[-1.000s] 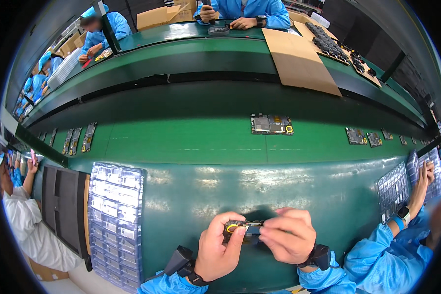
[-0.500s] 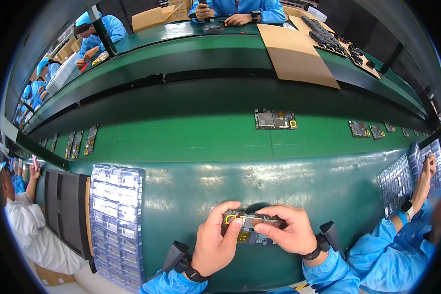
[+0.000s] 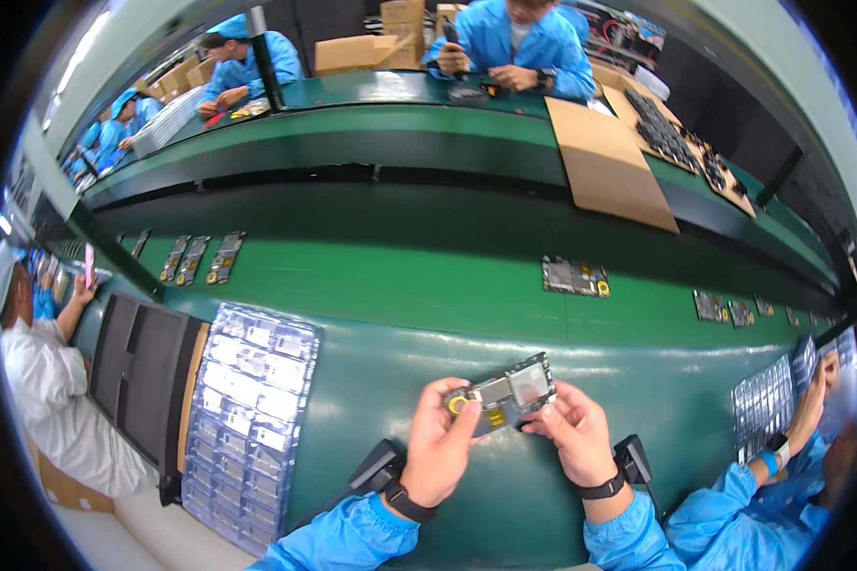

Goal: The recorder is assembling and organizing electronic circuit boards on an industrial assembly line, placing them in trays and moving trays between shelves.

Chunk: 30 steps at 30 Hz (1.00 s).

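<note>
A dark circuit board with silver shields and a yellow ring at its left end is held up, tilted, above the green work surface. My left hand pinches its left end, the thumb beside the yellow ring. At the lower right edge my right hand has thumb and fingers closed on the board; the fingertips behind it are hidden. Both wrists wear black bands with dark box-shaped devices. Beyond my hands, another circuit board lies on the brighter green strip.
Left of me lies a clear plastic tray of silver parts, next to a black tray. More boards lie on the strip, left and right. A cardboard sheet overhangs the raised bench. Co-workers sit at both sides and opposite.
The board has been raised and tilted, its right end now higher and more exposed. My right hand has shifted from its top face to its lower right edge. The head view has turned.
</note>
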### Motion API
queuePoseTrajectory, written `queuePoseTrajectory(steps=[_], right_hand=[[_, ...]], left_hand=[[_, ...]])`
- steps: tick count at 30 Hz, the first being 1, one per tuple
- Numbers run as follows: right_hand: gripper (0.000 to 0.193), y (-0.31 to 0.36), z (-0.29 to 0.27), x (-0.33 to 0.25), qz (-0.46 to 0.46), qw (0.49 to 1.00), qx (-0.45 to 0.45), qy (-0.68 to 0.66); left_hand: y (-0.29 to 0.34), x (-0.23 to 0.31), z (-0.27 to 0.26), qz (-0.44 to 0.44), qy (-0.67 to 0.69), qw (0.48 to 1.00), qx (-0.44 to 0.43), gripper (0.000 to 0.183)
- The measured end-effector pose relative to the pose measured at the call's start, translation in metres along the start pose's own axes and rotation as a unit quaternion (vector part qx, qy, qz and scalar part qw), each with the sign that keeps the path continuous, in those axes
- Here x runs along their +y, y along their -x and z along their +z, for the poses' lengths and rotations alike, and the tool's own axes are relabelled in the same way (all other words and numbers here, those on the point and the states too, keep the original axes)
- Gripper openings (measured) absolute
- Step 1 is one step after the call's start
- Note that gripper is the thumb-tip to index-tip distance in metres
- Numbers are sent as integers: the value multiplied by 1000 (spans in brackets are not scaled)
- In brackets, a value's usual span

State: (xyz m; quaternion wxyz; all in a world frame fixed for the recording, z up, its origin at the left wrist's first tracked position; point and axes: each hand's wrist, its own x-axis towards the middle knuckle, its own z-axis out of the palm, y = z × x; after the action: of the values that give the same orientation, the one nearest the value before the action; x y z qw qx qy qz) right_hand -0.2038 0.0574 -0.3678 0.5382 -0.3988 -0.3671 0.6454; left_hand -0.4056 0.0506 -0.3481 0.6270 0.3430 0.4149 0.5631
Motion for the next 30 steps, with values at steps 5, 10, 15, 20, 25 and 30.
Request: queuePoseTrajectory(steps=[5, 10, 15, 20, 25, 30], right_hand=[[29, -21, 14, -1, -36, 998, 22, -54], [22, -107, 53, -53, -206, 960, -17, 191], [20, -202, 119, -69, -239, 820, -120, 505], [29, -259, 137, -49, -397, 631, -175, 643], [29, -200, 260, -31, -320, 646, -317, 616], [28, -155, 340, 30, -218, 563, -325, 728]], left_hand=[[-11, -33, 1, -19, 68, 997, -35, 33], [-14, -43, 9, -1, 51, 998, -33, 44], [-18, -57, 9, 38, -67, 997, -30, 41], [-21, -69, 27, 100, -108, 989, 19, 43], [-21, -91, 42, 152, -154, 972, 93, 50], [-53, -206, 38, 156, -205, 959, 120, 78]])
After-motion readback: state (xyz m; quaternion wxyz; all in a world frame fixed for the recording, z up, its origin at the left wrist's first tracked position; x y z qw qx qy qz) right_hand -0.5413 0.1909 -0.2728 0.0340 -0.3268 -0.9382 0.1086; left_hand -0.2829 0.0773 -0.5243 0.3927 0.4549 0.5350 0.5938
